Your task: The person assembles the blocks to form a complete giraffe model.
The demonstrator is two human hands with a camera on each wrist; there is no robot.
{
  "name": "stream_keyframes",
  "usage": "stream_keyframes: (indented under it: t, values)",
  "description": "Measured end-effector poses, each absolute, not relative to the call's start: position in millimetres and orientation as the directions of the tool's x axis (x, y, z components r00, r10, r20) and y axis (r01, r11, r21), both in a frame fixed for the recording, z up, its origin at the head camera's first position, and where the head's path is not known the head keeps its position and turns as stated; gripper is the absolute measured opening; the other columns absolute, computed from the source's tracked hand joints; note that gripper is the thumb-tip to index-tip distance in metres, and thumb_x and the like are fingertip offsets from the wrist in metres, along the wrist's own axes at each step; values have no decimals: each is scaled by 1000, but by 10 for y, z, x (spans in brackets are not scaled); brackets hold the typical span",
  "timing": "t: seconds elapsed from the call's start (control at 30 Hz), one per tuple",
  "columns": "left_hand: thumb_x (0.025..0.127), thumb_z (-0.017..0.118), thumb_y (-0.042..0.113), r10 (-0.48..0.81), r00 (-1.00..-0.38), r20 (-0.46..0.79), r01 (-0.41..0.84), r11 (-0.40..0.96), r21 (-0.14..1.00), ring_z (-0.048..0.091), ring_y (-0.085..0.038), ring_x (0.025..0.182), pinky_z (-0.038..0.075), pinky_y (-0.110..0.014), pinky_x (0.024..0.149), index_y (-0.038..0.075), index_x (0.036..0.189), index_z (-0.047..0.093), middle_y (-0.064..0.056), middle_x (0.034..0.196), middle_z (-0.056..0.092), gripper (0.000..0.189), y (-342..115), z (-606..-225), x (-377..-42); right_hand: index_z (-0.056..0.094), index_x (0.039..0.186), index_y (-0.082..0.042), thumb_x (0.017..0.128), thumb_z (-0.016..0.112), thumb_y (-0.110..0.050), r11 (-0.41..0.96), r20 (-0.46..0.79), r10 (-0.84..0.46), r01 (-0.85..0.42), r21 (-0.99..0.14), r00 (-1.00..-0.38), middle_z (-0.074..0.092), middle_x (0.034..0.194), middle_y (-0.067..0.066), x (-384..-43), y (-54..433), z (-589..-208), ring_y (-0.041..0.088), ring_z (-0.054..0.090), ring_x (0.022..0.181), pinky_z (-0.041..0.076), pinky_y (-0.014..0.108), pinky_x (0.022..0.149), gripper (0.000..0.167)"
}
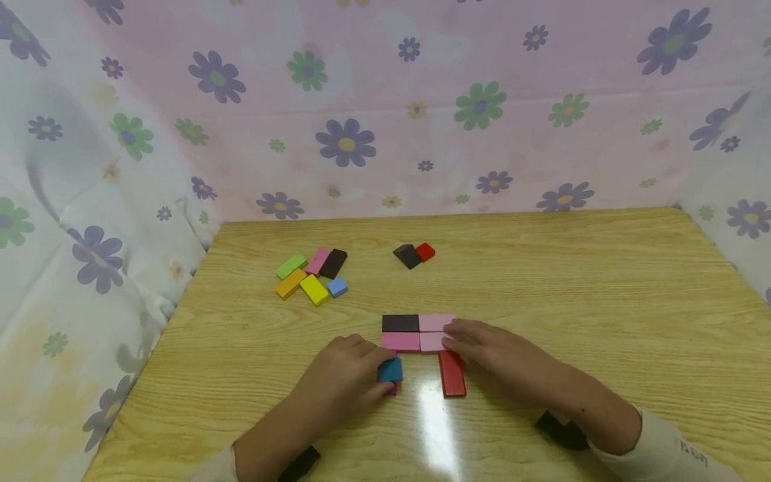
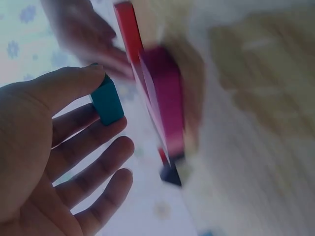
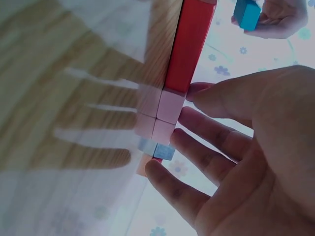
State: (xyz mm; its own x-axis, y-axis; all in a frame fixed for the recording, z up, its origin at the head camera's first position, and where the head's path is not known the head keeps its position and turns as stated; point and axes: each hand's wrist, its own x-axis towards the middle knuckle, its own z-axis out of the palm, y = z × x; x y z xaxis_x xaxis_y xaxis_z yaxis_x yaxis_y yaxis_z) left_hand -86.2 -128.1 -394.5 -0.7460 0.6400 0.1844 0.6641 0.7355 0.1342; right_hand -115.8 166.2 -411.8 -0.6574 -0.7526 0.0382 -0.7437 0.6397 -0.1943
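- Flowered cloth (image 1: pixel 421 80) backs the wood-grain counter (image 1: pixel 572 281).
- Left hand (image 1: pixel 340 371) pinches a blue block (image 1: pixel 390 370) above a magenta block (image 2: pixel 168 98).
- Right hand (image 1: pixel 500 355), fingers spread, touches the ends of two pink blocks (image 1: pixel 430 342) beside a long red block (image 1: pixel 452 376).

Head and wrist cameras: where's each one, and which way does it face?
Head: on the head, looking forward and down at the table; left hand, right hand and forearms show.
Left wrist: on that wrist, facing the pinched teal block and a magenta block; left hand near, right hand blurred behind.
Right wrist: on that wrist, facing the pink blocks and long red block; right hand near, left hand in the top right corner.
Shared: both wrist views show the teal block.
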Motion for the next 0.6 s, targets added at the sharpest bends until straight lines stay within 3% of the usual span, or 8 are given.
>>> stream_keyframes:
  t: [0.3,0.6]
  values:
    - [91,71,41,734,-671,110,742,662,108,65,-10,99,54,-28,89,19,116,71,8,105,74,34,-887,-3988,-746,65,133,-10,93,70,-15,613,86,-758,-751,-245,-646,59,138,8,-1222,1691,-4169,28,57,128,52,45,101,41]
    - [90,71,41,756,-640,136,768,637,72,62,-7,86,52,-21,82,20,111,72,9,96,71,30,-649,-4071,-695,66,133,-11,90,75,-28,596,91,-768,-760,-258,-633,59,138,6,-1264,1715,-4192,25,56,128,52,43,102,47]
